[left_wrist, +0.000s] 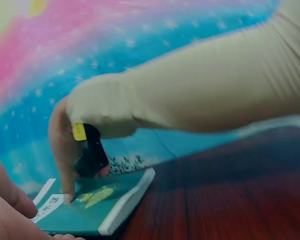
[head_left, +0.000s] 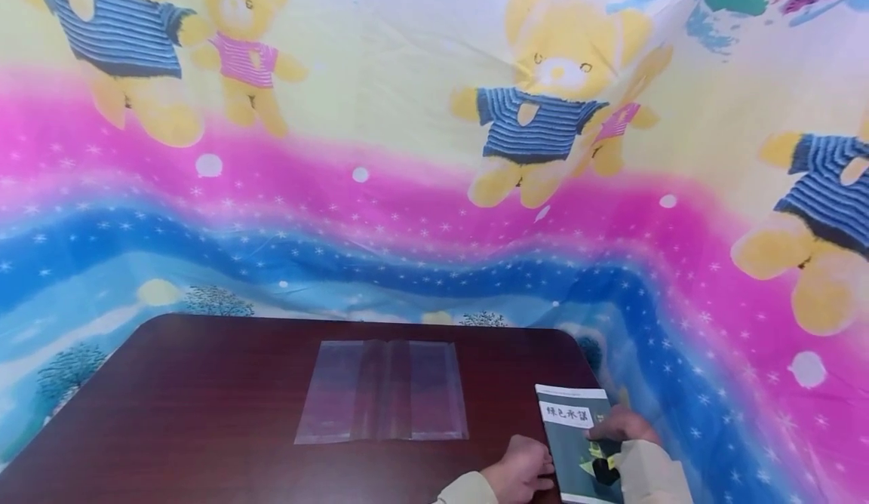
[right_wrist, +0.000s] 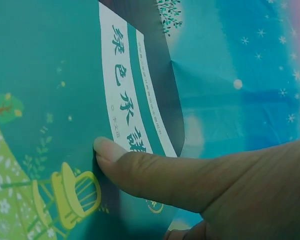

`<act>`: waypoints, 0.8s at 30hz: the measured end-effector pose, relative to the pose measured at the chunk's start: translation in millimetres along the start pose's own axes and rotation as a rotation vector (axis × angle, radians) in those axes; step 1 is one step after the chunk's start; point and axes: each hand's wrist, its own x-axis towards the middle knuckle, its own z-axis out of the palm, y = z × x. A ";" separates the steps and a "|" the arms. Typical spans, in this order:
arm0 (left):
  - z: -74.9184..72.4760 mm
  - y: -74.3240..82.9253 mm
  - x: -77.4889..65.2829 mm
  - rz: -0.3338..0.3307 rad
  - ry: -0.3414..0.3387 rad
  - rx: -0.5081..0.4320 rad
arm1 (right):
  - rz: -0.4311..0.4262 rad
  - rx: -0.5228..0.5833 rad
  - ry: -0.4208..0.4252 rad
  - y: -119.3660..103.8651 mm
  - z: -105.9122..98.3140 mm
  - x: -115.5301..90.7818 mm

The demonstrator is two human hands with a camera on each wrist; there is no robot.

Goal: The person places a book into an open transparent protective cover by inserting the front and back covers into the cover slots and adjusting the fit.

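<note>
A green book (head_left: 566,444) with a white title strip and a yellow chair picture lies at the table's right side. My right hand (head_left: 627,428) grips its right edge; the thumb (right_wrist: 140,167) presses on the cover beside the title strip, and the other fingers are mostly hidden behind the book. At the left edge of the book, my left hand (head_left: 519,468) holds on with curled fingers, as the left wrist view shows its thumb (left_wrist: 12,192) by the near side. A clear plastic book cover (head_left: 336,394) lies spread flat to the left of both hands.
The dark red-brown table (head_left: 204,383) has rounded far corners. A cloth (head_left: 407,210) printed with bears and snowflakes hangs behind it and along the right side, close to the right hand. A small black device with a yellow label (left_wrist: 90,150) sits at the right wrist.
</note>
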 end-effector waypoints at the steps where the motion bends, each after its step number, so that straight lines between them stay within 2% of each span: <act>1: 1.7 -0.5 -0.2 0.008 0.019 0.026 | 0.004 0.020 0.009 0.3 0.3 -0.5; 4: 6.2 -2.2 0.0 0.031 0.051 0.063 | 0.043 -0.003 0.061 -0.1 0.5 -0.6; 8: 10.4 -4.3 2.8 0.066 0.033 0.049 | 0.084 -0.080 0.135 0.5 -0.5 1.8; 11: 12.1 -6.6 6.1 0.136 0.027 0.113 | 0.028 -0.034 0.165 5.1 -2.3 5.3; 14: 12.5 -10.3 9.5 0.222 0.059 0.211 | -0.062 -0.005 0.186 13.7 -5.3 8.9; 16: 12.3 -13.6 11.6 0.269 0.078 0.247 | -0.126 -0.032 0.238 19.6 -6.1 11.3; 18: 11.6 -16.6 13.6 0.295 0.087 0.258 | -0.153 -0.078 0.258 24.0 -7.1 11.7; 21: 8.8 -19.7 17.0 0.304 0.093 0.281 | -0.116 -0.094 0.259 26.1 -6.0 9.8; 24: 4.9 -19.9 20.9 0.281 0.092 0.303 | -0.034 -0.038 0.198 25.1 -4.9 5.4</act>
